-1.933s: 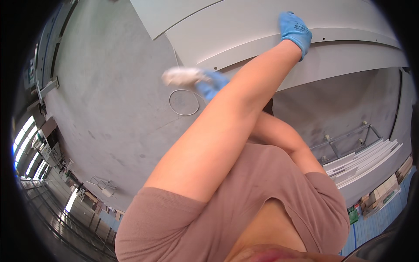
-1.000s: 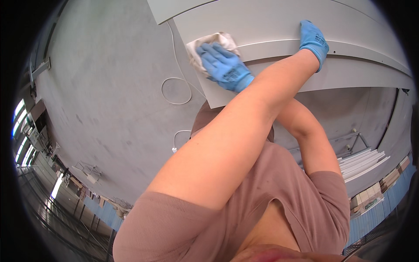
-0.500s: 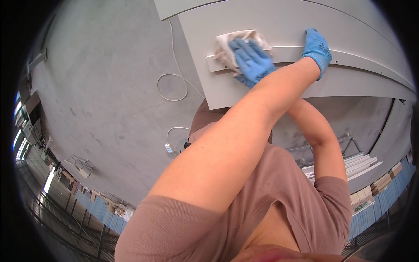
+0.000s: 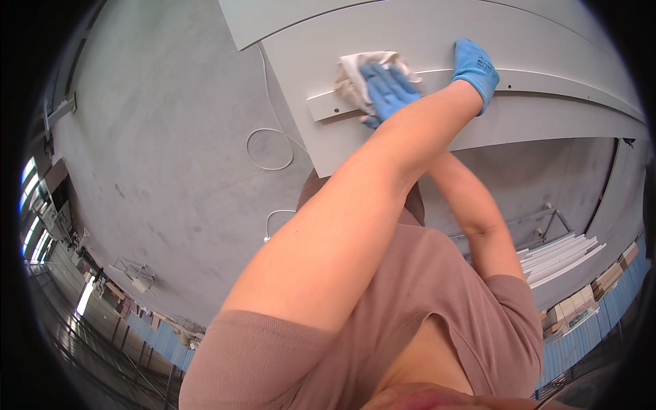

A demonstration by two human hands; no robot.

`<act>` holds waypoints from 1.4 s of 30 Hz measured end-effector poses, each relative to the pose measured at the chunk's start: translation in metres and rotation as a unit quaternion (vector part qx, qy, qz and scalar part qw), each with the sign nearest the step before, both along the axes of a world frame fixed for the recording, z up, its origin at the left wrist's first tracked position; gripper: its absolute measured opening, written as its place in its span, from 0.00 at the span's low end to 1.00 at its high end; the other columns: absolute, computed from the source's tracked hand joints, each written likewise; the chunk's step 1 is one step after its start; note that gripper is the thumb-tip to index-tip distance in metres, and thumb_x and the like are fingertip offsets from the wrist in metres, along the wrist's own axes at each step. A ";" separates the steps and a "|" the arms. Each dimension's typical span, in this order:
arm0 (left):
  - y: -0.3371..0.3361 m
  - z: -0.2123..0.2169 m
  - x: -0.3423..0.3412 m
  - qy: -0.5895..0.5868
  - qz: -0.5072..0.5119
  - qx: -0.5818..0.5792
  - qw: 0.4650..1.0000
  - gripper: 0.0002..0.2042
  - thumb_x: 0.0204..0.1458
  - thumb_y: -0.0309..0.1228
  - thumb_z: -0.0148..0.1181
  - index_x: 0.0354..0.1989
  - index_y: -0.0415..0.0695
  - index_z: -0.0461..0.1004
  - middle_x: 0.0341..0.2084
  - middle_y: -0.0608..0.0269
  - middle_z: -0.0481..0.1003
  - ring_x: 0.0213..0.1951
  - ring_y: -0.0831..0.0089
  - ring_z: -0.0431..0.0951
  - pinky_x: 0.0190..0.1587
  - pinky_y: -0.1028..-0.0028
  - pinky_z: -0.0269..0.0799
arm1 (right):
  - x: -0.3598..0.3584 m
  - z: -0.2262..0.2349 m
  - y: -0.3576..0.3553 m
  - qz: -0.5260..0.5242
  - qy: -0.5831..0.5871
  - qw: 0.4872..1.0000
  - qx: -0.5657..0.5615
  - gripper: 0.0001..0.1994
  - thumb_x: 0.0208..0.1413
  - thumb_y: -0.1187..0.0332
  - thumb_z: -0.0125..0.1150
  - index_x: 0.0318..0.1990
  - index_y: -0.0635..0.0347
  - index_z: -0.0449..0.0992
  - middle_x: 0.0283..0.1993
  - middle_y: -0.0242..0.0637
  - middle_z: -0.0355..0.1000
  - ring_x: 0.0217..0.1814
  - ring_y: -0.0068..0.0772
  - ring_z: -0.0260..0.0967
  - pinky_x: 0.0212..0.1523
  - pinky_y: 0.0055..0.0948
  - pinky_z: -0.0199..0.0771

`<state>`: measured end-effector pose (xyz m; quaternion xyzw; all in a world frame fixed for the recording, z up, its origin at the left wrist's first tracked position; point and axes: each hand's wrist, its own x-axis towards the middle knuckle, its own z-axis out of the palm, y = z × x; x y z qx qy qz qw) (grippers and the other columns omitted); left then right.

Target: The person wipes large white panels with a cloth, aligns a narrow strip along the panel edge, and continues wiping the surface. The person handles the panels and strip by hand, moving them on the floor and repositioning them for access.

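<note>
My forearms cross, the left one above the right. In a blue glove, my right hand (image 4: 391,90) lies with spread fingers on a crumpled whitish cloth (image 4: 352,76), pressing it over a long pale strip (image 4: 533,80) with small holes. The strip runs across a broad light-grey panel (image 4: 383,147), and its left end sticks out past the cloth. Farther right my left hand (image 4: 475,67), also gloved in blue, is curled over the strip; its fingertips are mostly hidden.
Another grey panel (image 4: 273,15) adjoins at the far side. A white cable (image 4: 270,92) loops on the concrete floor (image 4: 171,150) at left. Low at right lie several white profiles (image 4: 564,258) near a metal frame (image 4: 547,222). Cardboard boxes (image 4: 574,311) stand by the blue edging.
The view has shifted, so panel, strip and left hand appear farther left. My right hand and the cloth stay on the strip, now slightly nearer my left hand relative to the strip's end.
</note>
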<state>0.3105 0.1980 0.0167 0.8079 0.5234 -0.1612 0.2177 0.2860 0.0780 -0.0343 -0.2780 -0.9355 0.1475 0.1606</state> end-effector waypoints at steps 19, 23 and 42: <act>-0.008 -0.008 -0.007 -0.011 0.005 0.013 1.000 0.13 0.52 0.35 0.69 0.46 0.62 0.88 0.40 0.74 0.82 0.46 0.68 0.80 0.44 0.62 0.63 | -0.004 0.001 0.004 0.053 0.071 0.996 0.028 0.38 0.65 0.40 0.55 0.59 0.77 0.73 0.74 0.52 0.65 0.77 0.53 0.62 0.76 0.55 0.59; -0.007 -0.009 -0.009 -0.028 0.023 0.022 0.999 0.12 0.53 0.34 0.68 0.46 0.61 0.88 0.41 0.72 0.83 0.47 0.67 0.81 0.46 0.62 0.64 | -0.026 0.010 -0.011 0.017 -0.012 1.000 -0.019 0.40 0.64 0.39 0.55 0.63 0.76 0.71 0.74 0.55 0.64 0.77 0.55 0.60 0.76 0.55 0.58; -0.131 -0.041 -0.165 -0.230 0.407 0.372 0.802 0.25 0.68 0.40 0.50 0.63 0.30 0.73 0.64 0.39 0.73 0.68 0.42 0.69 0.71 0.51 0.62 | 0.061 -0.033 0.014 -0.091 0.126 0.988 -0.007 0.46 0.50 0.39 0.69 0.70 0.63 0.67 0.72 0.51 0.65 0.77 0.52 0.61 0.79 0.47 0.54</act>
